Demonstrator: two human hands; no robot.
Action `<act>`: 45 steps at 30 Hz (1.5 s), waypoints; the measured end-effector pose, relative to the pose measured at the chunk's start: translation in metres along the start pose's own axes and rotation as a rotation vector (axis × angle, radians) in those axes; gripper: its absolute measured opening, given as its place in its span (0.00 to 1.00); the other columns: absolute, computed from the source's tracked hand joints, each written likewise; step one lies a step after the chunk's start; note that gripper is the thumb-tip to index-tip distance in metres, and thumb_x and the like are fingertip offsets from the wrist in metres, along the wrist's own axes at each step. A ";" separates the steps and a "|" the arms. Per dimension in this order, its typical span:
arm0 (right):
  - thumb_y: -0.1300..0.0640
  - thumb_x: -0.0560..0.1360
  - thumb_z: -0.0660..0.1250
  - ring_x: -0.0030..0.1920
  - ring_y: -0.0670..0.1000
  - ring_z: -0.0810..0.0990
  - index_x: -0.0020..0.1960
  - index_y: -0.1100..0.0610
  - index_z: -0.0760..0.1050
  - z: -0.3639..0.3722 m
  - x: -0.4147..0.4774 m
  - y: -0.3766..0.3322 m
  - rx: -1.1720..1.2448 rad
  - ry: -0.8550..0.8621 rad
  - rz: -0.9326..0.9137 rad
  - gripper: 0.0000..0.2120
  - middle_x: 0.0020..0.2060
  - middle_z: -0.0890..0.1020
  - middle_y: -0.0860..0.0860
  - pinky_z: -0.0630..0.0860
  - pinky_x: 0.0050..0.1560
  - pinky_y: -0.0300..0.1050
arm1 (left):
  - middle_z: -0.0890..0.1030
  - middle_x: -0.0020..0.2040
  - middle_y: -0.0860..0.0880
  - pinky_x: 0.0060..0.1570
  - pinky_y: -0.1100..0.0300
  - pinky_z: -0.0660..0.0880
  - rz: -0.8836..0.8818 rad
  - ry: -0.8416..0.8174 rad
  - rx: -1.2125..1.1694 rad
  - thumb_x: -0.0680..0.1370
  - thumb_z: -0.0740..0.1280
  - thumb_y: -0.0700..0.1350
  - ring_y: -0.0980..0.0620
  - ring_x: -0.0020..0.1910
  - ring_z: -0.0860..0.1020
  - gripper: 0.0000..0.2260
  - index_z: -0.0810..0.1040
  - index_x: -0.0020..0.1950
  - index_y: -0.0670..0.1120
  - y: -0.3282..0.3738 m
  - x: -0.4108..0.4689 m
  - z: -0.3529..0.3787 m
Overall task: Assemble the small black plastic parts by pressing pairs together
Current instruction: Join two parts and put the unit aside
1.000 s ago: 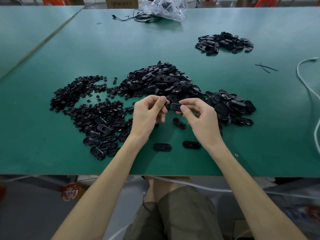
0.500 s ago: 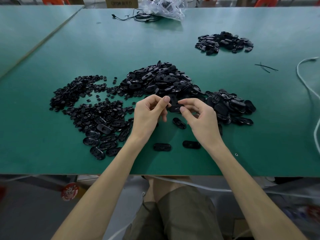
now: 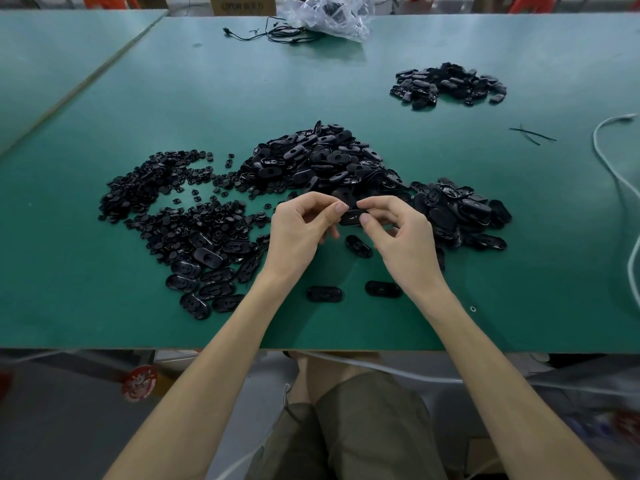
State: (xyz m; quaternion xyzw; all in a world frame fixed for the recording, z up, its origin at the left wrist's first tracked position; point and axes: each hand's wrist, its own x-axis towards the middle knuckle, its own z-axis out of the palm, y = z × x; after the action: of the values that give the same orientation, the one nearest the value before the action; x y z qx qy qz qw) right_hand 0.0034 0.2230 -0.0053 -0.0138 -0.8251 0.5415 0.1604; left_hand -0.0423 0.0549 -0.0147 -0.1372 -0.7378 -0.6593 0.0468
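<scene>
Green tabletop (image 3: 104, 289): is being used as the work surface and is being shared by heaps of black parts, a crumpled plastic bag (image 3: 329, 15) at the far edge and a white cable (image 3: 616, 174) on the right.
Oval part (image 3: 351, 216): is being held just above the table between the two hands, in front of the middle heap (image 3: 318, 161).
Left hand (image 3: 298, 233): is being kept curled, and the oval part's left end is being pinched by thumb and forefinger. Whether a second, smaller piece is also being held there cannot be told.
Right hand (image 3: 401, 237): is being kept curled as well, and the part's right end is being gripped between thumb and fingertips.
Supply: small round pieces (image 3: 156, 202) are being kept at the left, and oval shells in the middle heap and the right heap (image 3: 457, 213).
Far heap (image 3: 446, 84): is being kept well apart from the rest, and is probably finished work.
Step in hand: one pair is judged as being mated or squeezed shut at the fingertips.
Next move: even pressure is being called for along the oval, so that the halves are being seated flush and not skewed. After that the piece would need setting aside and fresh parts taking.
</scene>
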 end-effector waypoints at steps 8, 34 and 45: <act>0.59 0.80 0.73 0.48 0.45 0.86 0.56 0.52 0.83 0.000 0.000 0.000 0.029 0.024 0.025 0.06 0.46 0.87 0.44 0.83 0.52 0.56 | 0.85 0.41 0.53 0.38 0.69 0.73 0.026 -0.002 0.043 0.80 0.73 0.39 0.57 0.36 0.80 0.05 0.86 0.54 0.42 0.000 0.000 0.000; 0.60 0.76 0.77 0.47 0.44 0.88 0.53 0.52 0.83 -0.001 0.003 0.004 0.123 -0.059 0.024 0.07 0.43 0.89 0.43 0.83 0.55 0.45 | 0.83 0.43 0.57 0.44 0.73 0.71 0.020 0.035 0.303 0.79 0.75 0.43 0.66 0.41 0.77 0.02 0.83 0.48 0.48 0.005 -0.001 0.005; 0.64 0.74 0.78 0.50 0.46 0.88 0.53 0.56 0.83 -0.003 0.003 0.003 0.174 -0.074 0.008 0.10 0.46 0.89 0.48 0.83 0.57 0.42 | 0.84 0.42 0.56 0.44 0.71 0.73 -0.019 -0.005 0.260 0.79 0.75 0.44 0.65 0.39 0.78 0.02 0.83 0.48 0.49 0.006 0.000 0.005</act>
State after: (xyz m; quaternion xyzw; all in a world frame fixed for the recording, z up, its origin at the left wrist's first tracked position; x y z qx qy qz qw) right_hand 0.0012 0.2277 -0.0065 0.0171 -0.7801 0.6121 0.1283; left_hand -0.0398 0.0601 -0.0097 -0.1247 -0.8185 -0.5581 0.0560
